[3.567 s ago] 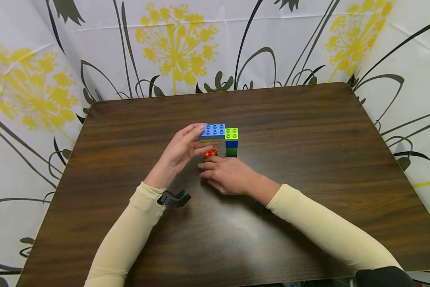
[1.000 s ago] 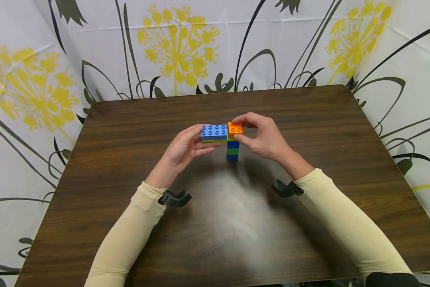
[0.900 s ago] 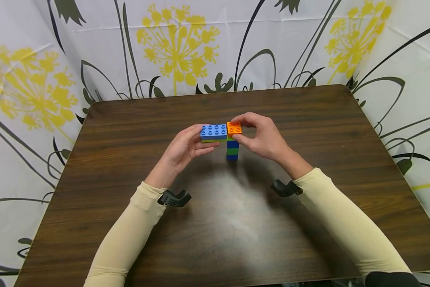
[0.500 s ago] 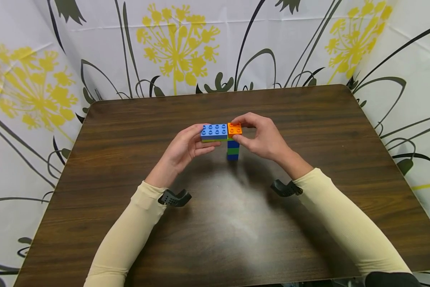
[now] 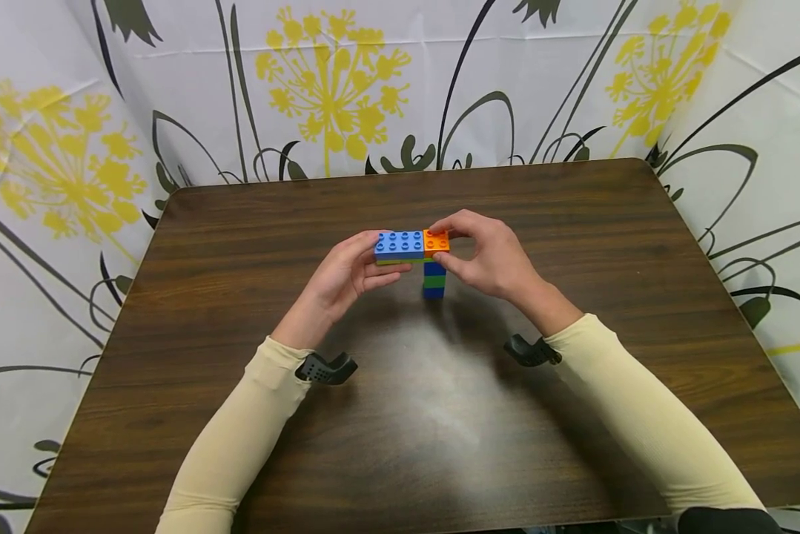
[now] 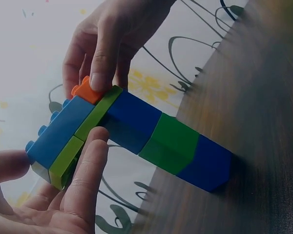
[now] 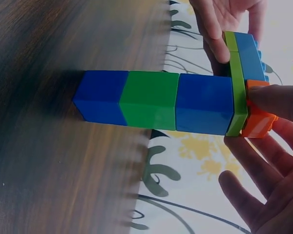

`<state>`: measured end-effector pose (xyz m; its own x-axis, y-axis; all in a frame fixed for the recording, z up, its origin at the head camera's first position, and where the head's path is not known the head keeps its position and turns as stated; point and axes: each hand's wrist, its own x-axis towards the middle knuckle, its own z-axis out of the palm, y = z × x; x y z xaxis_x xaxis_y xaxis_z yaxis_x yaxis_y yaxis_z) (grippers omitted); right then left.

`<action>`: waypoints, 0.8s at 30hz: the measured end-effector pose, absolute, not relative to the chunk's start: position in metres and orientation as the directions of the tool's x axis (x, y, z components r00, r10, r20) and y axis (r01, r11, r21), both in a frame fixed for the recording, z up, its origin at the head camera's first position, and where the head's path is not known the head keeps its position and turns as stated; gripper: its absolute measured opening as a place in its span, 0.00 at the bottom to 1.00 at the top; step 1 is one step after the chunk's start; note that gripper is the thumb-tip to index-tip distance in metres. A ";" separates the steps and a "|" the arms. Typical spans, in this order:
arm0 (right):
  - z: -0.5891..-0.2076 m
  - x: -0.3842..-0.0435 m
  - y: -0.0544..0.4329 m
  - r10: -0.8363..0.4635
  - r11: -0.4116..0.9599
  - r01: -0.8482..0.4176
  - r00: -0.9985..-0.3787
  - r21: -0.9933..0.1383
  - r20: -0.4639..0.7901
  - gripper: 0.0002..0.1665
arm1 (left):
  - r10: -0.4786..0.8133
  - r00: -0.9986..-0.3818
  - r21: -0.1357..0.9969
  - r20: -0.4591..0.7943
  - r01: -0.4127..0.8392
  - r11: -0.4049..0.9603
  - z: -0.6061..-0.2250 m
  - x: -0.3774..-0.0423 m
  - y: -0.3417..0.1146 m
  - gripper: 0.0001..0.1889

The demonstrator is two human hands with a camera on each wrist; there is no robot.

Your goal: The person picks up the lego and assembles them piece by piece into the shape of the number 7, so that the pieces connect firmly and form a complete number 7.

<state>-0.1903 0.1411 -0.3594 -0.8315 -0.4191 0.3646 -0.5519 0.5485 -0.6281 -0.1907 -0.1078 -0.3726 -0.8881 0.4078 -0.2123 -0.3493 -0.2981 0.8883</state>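
A toy-brick tower of blue, green (image 5: 434, 282) and blue bricks stands upright on the table. On top lies a thin lime-green layer (image 6: 98, 113) that juts out to the left. A light blue brick (image 5: 398, 245) covers the jutting part. My left hand (image 5: 336, 278) holds that overhang, thumb at the blue brick's end and fingers underneath. Beside the blue brick, above the tower, sits an orange brick (image 5: 436, 245). My right hand (image 5: 493, 256) pinches it between thumb and fingers. In the right wrist view the orange brick (image 7: 259, 117) meets the lime layer, with a thin gap near one corner.
The brown wooden table (image 5: 400, 445) extends around the tower on all sides. A white curtain (image 5: 206, 67) with yellow and dark plant prints hangs behind it. Black straps with mounts (image 5: 326, 368) are on both wrists.
Earlier, the orange brick lay on the table near my right hand. It now sits on the lime layer, pinched by that hand. Over the last second it has settled slightly lower; my left hand barely moved.
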 end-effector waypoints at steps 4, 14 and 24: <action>-0.359 -0.190 0.140 -0.421 0.571 -0.551 -0.833 -0.608 0.359 0.20 | 0.407 -0.888 0.883 -0.214 -0.354 -0.307 -0.373 -0.191 -0.108 0.18; -0.358 -0.190 0.141 -0.411 0.590 -0.520 -0.852 -0.618 0.324 0.21 | 0.411 -0.889 0.884 -0.200 -0.345 -0.315 -0.374 -0.191 -0.108 0.17; -0.356 -0.189 0.141 -0.402 0.606 -0.491 -0.868 -0.626 0.291 0.21 | 0.417 -0.887 0.885 -0.198 -0.345 -0.313 -0.374 -0.191 -0.108 0.18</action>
